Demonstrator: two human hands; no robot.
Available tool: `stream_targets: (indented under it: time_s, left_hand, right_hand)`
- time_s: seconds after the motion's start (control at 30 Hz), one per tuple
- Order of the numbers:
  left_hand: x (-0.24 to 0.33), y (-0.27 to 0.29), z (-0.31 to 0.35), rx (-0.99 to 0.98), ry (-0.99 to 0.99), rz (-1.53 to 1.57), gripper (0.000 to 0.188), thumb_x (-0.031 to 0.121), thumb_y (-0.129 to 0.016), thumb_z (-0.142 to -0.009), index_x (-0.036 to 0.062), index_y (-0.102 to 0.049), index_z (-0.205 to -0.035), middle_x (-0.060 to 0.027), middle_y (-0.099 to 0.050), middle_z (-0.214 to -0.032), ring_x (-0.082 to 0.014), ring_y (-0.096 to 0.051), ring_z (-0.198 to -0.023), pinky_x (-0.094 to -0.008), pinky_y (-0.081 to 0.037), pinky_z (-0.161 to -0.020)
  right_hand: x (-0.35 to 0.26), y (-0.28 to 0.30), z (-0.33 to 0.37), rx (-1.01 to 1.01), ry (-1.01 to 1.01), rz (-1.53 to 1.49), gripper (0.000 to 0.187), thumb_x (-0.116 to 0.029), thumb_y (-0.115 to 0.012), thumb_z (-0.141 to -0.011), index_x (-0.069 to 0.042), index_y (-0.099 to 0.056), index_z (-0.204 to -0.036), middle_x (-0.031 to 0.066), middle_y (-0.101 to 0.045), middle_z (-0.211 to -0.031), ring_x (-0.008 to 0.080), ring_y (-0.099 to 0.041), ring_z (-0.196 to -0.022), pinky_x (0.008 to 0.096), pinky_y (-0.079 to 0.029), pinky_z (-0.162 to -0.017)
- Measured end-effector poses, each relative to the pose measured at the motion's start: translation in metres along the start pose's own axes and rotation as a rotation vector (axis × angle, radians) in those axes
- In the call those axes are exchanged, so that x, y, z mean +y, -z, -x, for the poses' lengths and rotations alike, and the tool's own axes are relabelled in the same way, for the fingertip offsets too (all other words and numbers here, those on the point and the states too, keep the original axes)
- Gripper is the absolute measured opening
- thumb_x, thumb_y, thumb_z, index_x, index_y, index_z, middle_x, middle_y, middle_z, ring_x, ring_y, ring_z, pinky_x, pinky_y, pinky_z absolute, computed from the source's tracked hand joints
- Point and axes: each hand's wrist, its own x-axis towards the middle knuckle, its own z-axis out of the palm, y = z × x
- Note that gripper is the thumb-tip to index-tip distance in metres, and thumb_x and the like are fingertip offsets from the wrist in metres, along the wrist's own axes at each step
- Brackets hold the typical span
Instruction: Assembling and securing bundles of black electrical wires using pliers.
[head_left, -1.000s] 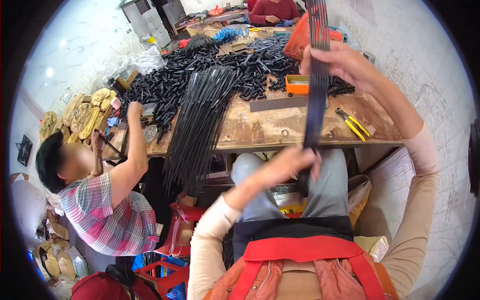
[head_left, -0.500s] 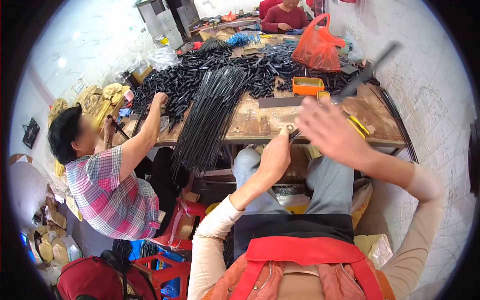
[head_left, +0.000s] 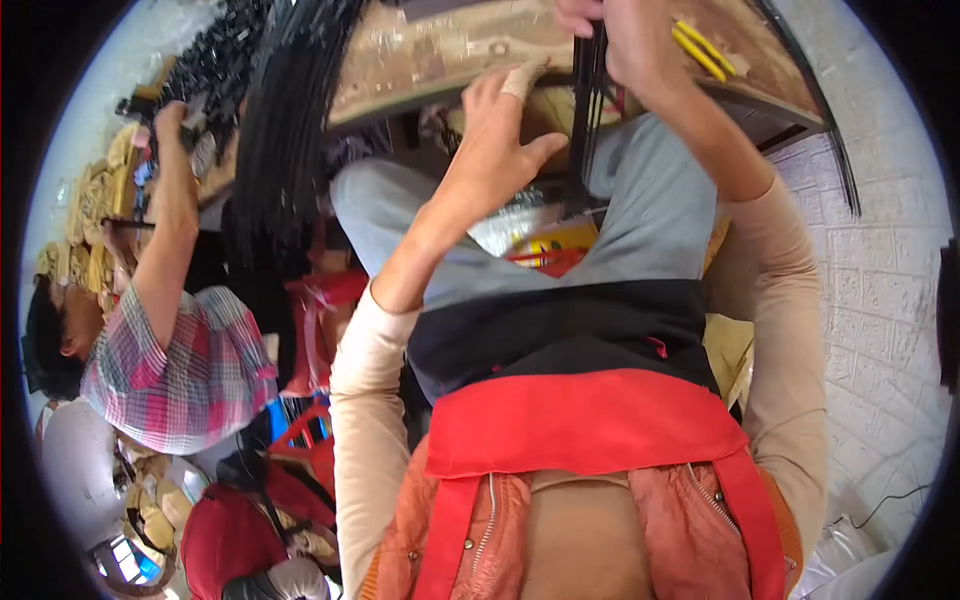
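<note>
Worn wooden table [head_left: 440, 55] at top — right hand [head_left: 625, 40] fingers pinching thin black rods [head_left: 590, 120] (left hand [head_left: 495, 150] spread); white brick wall [head_left: 880, 280] right.

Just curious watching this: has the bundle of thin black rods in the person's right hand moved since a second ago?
Yes. The bundle of black rods, gripped by the right hand, stood high above the wooden table before; now it hangs below the table edge, down to the lap.

- Bright daylight all over, strongest at upper left, where the floor washes out to a pale glare.
- Soft shadow sits under the wooden table [head_left: 420, 60] edge and across the lap.
- Motion blur smears the left hand [head_left: 500, 140] and right hand [head_left: 625, 40]; edges are soft throughout.
- Fisheye bend is heavy: the brick wall [head_left: 880, 280] curves, and a black rim rings the frame.
</note>
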Motion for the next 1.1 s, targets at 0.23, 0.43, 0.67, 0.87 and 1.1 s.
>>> stream_targets:
  time_s: [0.23, 0.43, 0.67, 0.87, 1.1]
  left_hand:
    - [-0.057, -0.068, 0.04, -0.334, 0.413, 0.51, 0.036, 0.009, -0.066, -0.085, 0.0025, -0.051, -0.117, -0.0142, -0.063, -0.088, -0.0169, -0.056, -0.074, -0.0326, -0.048, -0.073]
    - [-0.075, -0.089, 0.119, -0.362, 0.56, 0.593, 0.041, 0.01, -0.066, -0.086, -0.0007, -0.05, -0.122, -0.0163, -0.065, -0.089, -0.0165, -0.06, -0.081, -0.0346, -0.048, -0.076]
    - [-0.064, -0.062, 0.121, -0.416, 0.693, 0.371, 0.044, 0.012, -0.061, -0.09, 0.002, -0.046, -0.13, -0.0211, -0.064, -0.108, -0.0295, -0.065, -0.098, -0.0359, -0.051, -0.083]
    - [-0.057, -0.042, 0.1, -0.29, 0.521, 0.166, 0.032, 0.017, -0.061, -0.089, -0.0004, -0.058, -0.115, -0.0238, -0.062, -0.103, -0.0389, -0.061, -0.093, -0.0405, -0.049, -0.077]
    - [-0.046, -0.023, 0.058, -0.336, 0.375, 0.039, 0.025, 0.014, -0.06, -0.089, 0.0089, -0.062, -0.113, -0.0153, -0.063, -0.099, -0.036, -0.06, -0.095, -0.0417, -0.049, -0.078]
  right_hand:
    - [0.107, 0.031, 0.052, 0.145, -0.025, 0.102, 0.034, -0.034, -0.039, -0.102, -0.004, -0.047, -0.089, -0.0025, -0.039, -0.064, 0.0047, -0.033, -0.052, 0.0207, -0.03, -0.047]
    - [0.15, 0.024, 0.088, 0.169, -0.173, 0.244, 0.037, -0.035, -0.039, -0.102, -0.008, -0.047, -0.077, -0.0041, -0.04, -0.057, 0.0046, -0.037, -0.049, 0.0211, -0.03, -0.045]
    - [0.163, 0.053, 0.086, 0.046, -0.294, 0.097, 0.03, -0.031, -0.045, -0.1, -0.001, -0.05, -0.105, 0.0086, -0.06, -0.083, 0.0139, -0.058, -0.07, 0.0265, -0.048, -0.065]
    - [0.154, 0.056, 0.035, 0.077, -0.331, 0.156, 0.027, -0.024, -0.053, -0.095, 0.0, -0.05, -0.109, 0.0117, -0.062, -0.096, 0.0174, -0.063, -0.083, 0.0303, -0.053, -0.079]
    - [0.181, 0.068, 0.039, 0.146, -0.339, 0.029, 0.025, -0.016, -0.05, -0.097, 0.002, -0.053, -0.114, 0.0082, -0.062, -0.09, 0.0134, -0.061, -0.078, 0.0268, -0.051, -0.073]
